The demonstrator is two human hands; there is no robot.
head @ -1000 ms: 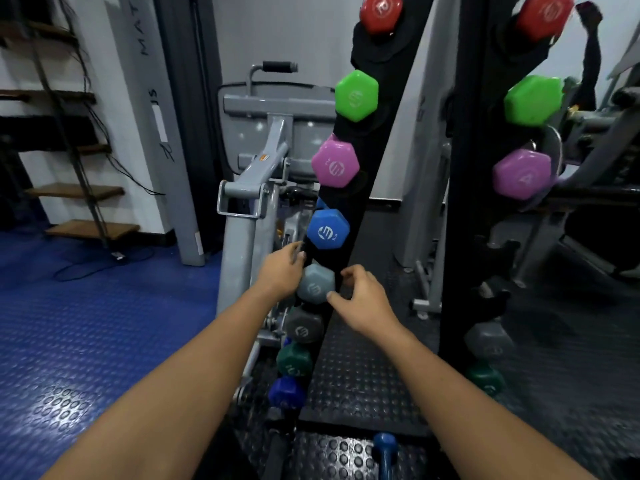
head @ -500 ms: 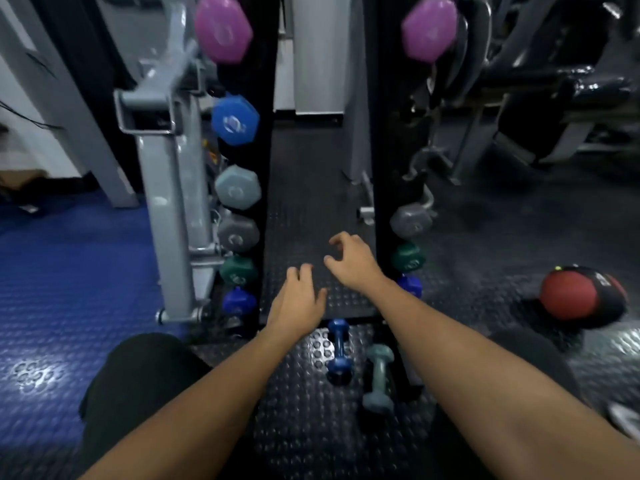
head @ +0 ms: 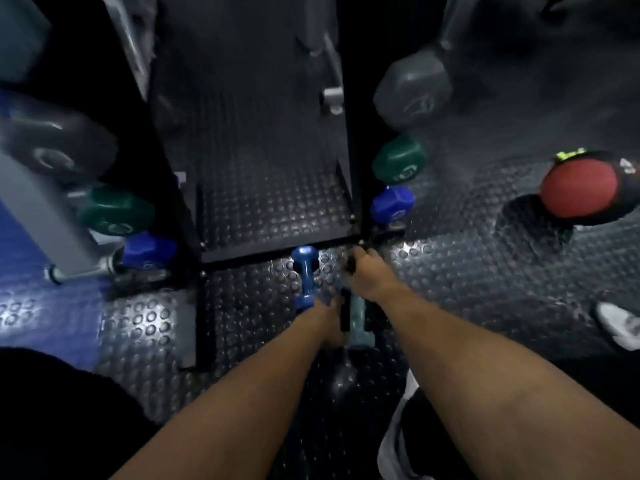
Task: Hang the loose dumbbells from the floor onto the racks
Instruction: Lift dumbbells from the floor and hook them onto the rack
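Observation:
Two loose dumbbells lie on the studded floor in front of the racks: a blue dumbbell (head: 304,280) and, to its right, a pale grey-green dumbbell (head: 358,320). My left hand (head: 327,323) is down between them, touching the blue one's near end, with its fingers hidden. My right hand (head: 370,275) is curled over the pale dumbbell's far end. Blur hides whether either hand grips. The left rack holds grey (head: 59,150), green (head: 116,211) and blue (head: 149,251) dumbbells. The right rack holds grey (head: 414,90), green (head: 398,161) and blue (head: 393,204) ones.
A black studded platform (head: 263,168) lies between the two racks. A red medicine ball (head: 581,188) rests on the floor at the right. A white shoe (head: 620,323) shows at the right edge. A grey machine leg (head: 45,209) stands at the left.
The view has dropped from the rack's upper pegs down to the floor. Both hands left the rack and came down onto the two loose dumbbells.

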